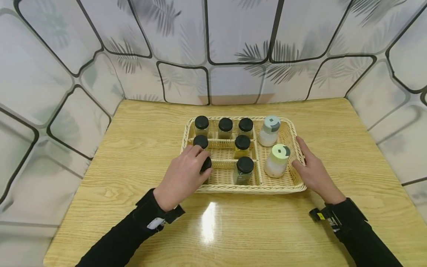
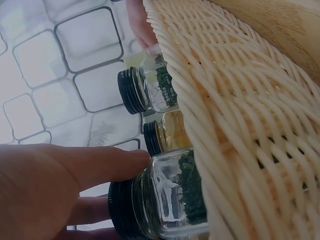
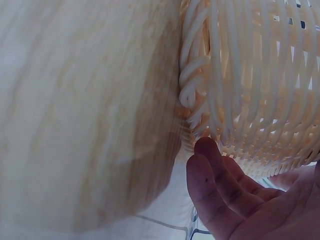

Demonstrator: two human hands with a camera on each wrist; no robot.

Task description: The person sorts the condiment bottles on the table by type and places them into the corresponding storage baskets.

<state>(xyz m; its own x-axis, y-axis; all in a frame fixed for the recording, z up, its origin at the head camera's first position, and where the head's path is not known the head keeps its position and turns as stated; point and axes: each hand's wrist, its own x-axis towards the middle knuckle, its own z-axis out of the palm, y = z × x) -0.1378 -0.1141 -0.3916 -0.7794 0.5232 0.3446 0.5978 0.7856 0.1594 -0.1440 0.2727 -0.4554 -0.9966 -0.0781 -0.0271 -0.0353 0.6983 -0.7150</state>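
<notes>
My left hand (image 1: 184, 171) grips the black lid of a glass spice jar (image 1: 206, 165) in the front left compartment of a wicker basket (image 1: 277, 190). In the left wrist view the thumb presses along the side of that jar (image 2: 172, 192), which has dark green flakes inside. On the basket's right end, my right hand (image 1: 315, 174) holds the rim, thumb on the inner side and fingers outside. Those fingers (image 3: 202, 180) show under the woven wall in the right wrist view. Another green-filled jar (image 1: 244, 170) stands at the front compartment's right end.
More black-lidded jars stand in the middle and back compartments, one with yellow contents (image 1: 241, 147). The right compartment holds a white bottle with a blue-grey cap (image 1: 268, 132) and one with a yellow-green cap (image 1: 277, 163). The basket rests on a wooden table (image 1: 146, 141) before patterned curtains.
</notes>
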